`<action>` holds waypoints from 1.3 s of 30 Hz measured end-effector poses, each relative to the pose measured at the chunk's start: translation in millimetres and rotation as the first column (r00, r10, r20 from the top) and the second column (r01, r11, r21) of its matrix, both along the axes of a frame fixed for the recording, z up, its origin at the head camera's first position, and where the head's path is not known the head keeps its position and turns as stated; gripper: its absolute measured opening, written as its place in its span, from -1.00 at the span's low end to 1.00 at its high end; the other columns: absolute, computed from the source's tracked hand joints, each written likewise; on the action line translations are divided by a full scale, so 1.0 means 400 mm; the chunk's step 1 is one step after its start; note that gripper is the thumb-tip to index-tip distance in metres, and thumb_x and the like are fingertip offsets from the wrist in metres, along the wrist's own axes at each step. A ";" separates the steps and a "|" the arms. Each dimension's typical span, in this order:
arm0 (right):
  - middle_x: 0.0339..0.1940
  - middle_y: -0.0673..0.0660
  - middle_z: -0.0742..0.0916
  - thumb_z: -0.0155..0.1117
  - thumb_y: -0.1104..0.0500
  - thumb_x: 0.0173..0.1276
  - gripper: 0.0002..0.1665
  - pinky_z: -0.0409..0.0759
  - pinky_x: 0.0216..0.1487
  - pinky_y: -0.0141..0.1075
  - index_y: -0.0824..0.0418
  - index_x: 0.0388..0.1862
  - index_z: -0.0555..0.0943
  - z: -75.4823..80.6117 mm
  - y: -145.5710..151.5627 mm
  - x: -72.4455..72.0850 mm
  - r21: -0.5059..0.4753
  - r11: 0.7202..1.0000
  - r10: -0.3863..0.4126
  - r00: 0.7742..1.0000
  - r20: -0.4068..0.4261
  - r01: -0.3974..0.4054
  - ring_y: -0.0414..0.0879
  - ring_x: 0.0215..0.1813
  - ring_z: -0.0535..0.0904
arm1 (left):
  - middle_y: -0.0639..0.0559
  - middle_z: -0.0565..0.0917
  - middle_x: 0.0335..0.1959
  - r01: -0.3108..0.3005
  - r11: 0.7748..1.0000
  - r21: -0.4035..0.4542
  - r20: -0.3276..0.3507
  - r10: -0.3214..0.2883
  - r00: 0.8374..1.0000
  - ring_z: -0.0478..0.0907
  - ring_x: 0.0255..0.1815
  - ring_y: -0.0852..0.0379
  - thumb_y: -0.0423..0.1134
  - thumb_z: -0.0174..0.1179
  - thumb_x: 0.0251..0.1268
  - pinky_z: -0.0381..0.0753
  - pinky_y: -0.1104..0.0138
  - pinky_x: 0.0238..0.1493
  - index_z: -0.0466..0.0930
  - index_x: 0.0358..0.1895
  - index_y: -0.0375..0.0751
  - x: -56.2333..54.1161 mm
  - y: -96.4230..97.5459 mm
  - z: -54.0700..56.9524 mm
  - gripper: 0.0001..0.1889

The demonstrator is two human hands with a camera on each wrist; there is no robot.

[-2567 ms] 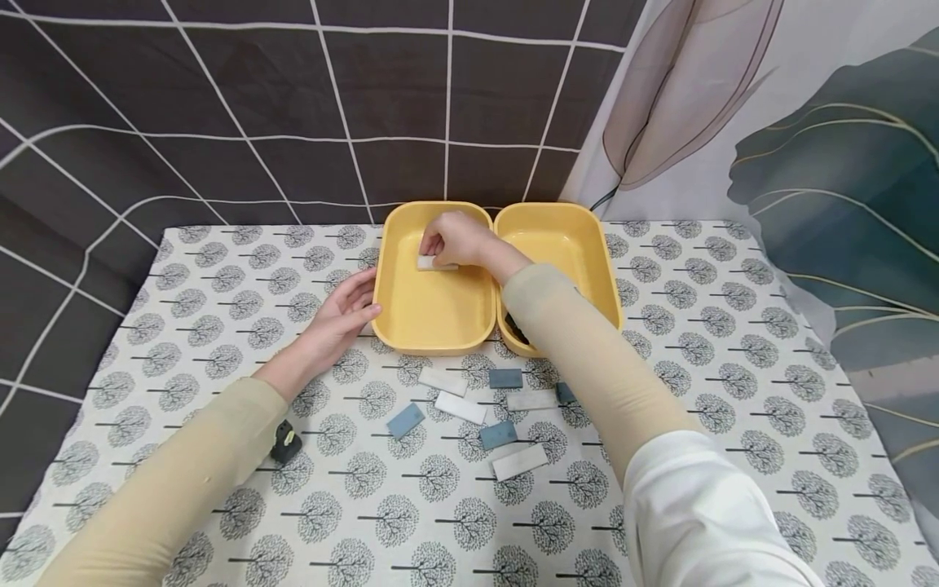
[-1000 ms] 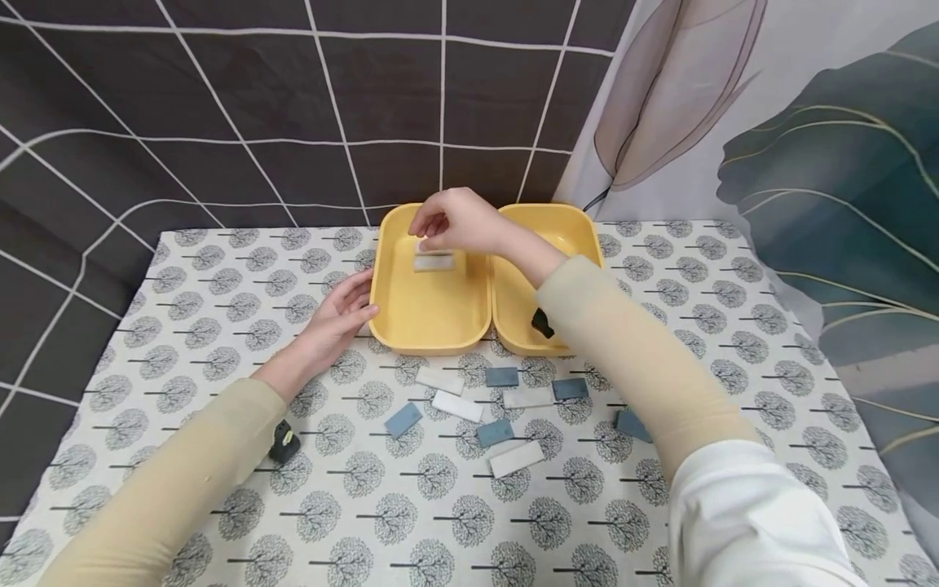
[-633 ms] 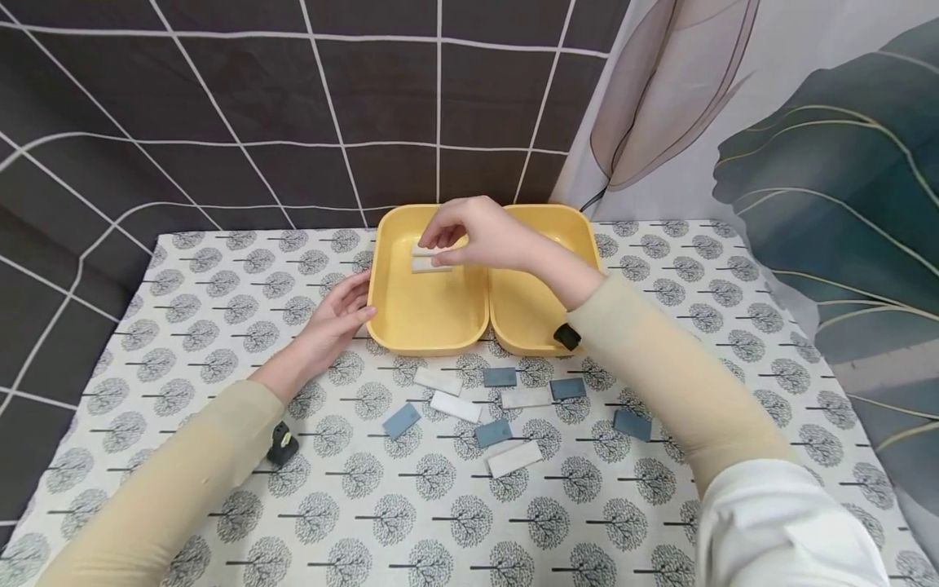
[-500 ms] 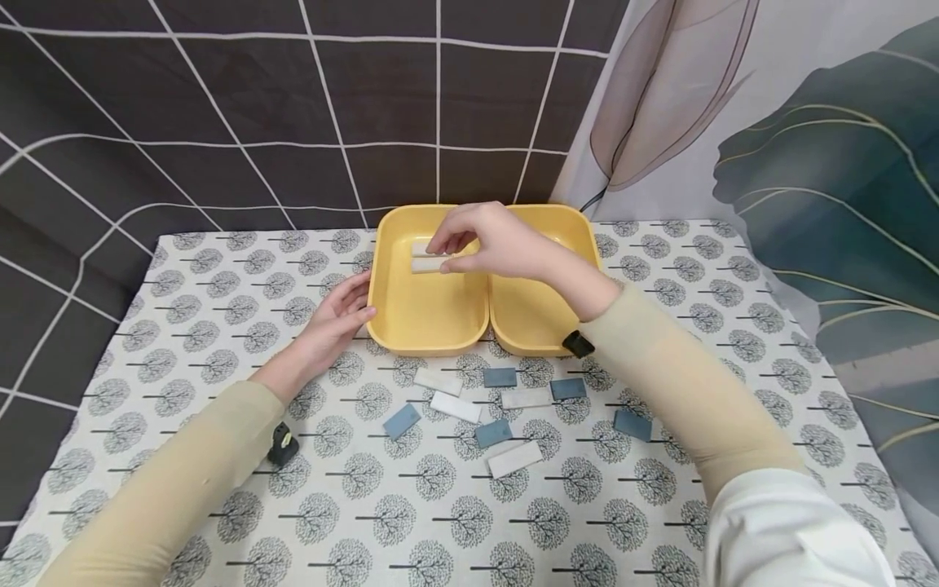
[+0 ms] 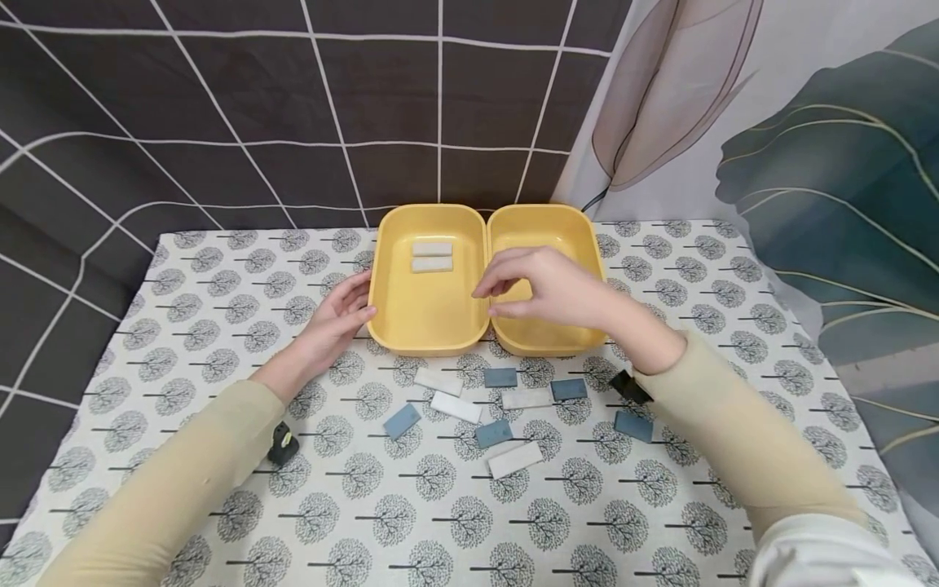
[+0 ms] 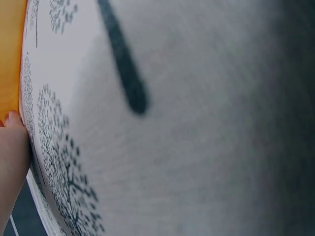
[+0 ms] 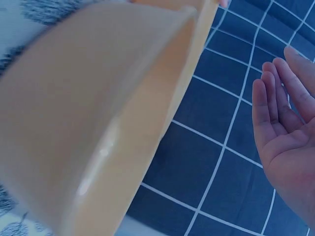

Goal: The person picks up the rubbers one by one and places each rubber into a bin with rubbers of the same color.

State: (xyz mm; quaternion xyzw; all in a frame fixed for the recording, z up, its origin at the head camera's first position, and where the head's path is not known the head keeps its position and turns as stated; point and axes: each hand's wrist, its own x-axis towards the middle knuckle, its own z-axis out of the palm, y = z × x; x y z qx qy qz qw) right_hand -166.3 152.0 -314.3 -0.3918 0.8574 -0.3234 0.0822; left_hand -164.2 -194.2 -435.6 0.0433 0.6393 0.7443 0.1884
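My left hand (image 5: 333, 322) rests against the outer left side of the left yellow bin (image 5: 429, 349), its thumb at the rim. In the right wrist view my right hand (image 7: 288, 125) holds nothing, its fingers extended. In the head view that right hand hovers over the right yellow bin (image 5: 546, 349), near the wall between the two bins. Inside the left bin, toward the back, two off-white flat blocks lie parallel, a rear block (image 5: 432, 249) and a front block (image 5: 432, 264).
In front of the bins, several loose blocks are scattered on the tree-print cloth (image 5: 411, 522), among them a white block (image 5: 456, 407), a blue-grey block (image 5: 501, 377) and another blue-grey block (image 5: 633, 425) farther right. A dark checked curtain (image 5: 293, 98) hangs behind.
My right hand has let go of the rear off-white block beside the other in the left bin, then moved right and toward me over the right bin. The left hand has stayed put.
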 end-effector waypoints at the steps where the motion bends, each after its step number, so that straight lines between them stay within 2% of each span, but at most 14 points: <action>1: -0.02 0.09 0.83 0.52 0.29 0.34 -0.76 0.79 0.16 -0.18 0.22 -0.01 0.82 -0.003 0.006 0.009 0.008 1.000 -0.001 1.000 -0.002 0.001 -0.07 0.00 0.75 | -0.27 0.11 0.69 0.001 1.000 0.001 -0.001 -0.001 1.000 0.38 0.41 0.28 -0.52 0.05 0.51 0.31 0.36 0.69 -0.06 0.71 -0.30 0.000 0.000 0.000 -0.22; 11: -0.07 0.00 0.84 0.53 0.25 0.33 -0.79 0.79 0.17 -0.13 0.15 -0.06 0.83 -0.052 0.052 0.068 0.045 0.999 -0.008 1.000 0.010 0.008 -0.10 0.00 0.75 | -0.26 0.06 0.72 -0.007 1.000 -0.003 0.008 0.007 1.000 0.37 0.42 0.27 -0.54 0.01 0.51 0.27 0.33 0.72 -0.07 0.71 -0.29 -0.003 0.000 -0.004 -0.22; 21: -0.11 -0.02 0.84 0.60 0.27 0.25 -0.75 0.81 0.09 -0.22 0.12 -0.08 0.83 -0.090 0.077 0.109 0.030 0.999 0.020 1.000 -0.003 -0.020 -0.17 -0.07 0.75 | -0.26 0.06 0.72 -0.002 1.000 -0.002 0.006 0.002 1.000 0.36 0.43 0.27 -0.54 0.01 0.52 0.27 0.34 0.71 -0.07 0.72 -0.28 -0.005 0.000 -0.005 -0.22; 29: -0.09 -0.03 0.83 0.59 0.28 0.26 -0.74 0.80 0.16 -0.26 0.15 -0.07 0.83 -0.117 0.093 0.140 0.050 0.998 0.026 0.999 0.035 -0.028 -0.18 -0.01 0.76 | -0.26 0.05 0.73 -0.002 1.000 -0.004 0.009 0.002 1.000 0.35 0.45 0.26 -0.55 0.00 0.51 0.24 0.31 0.73 -0.08 0.72 -0.28 -0.005 -0.004 -0.005 -0.22; 39: -0.05 -0.04 0.85 0.60 0.25 0.24 -0.72 0.78 0.23 -0.11 0.13 -0.06 0.82 -0.146 0.108 0.179 0.092 0.995 0.042 0.999 0.005 -0.042 -0.13 0.04 0.77 | -0.30 0.06 0.72 0.014 1.000 0.000 -0.027 -0.014 1.000 0.38 0.43 0.25 -0.51 0.04 0.52 0.34 0.38 0.67 -0.07 0.71 -0.31 -0.004 -0.003 -0.007 -0.22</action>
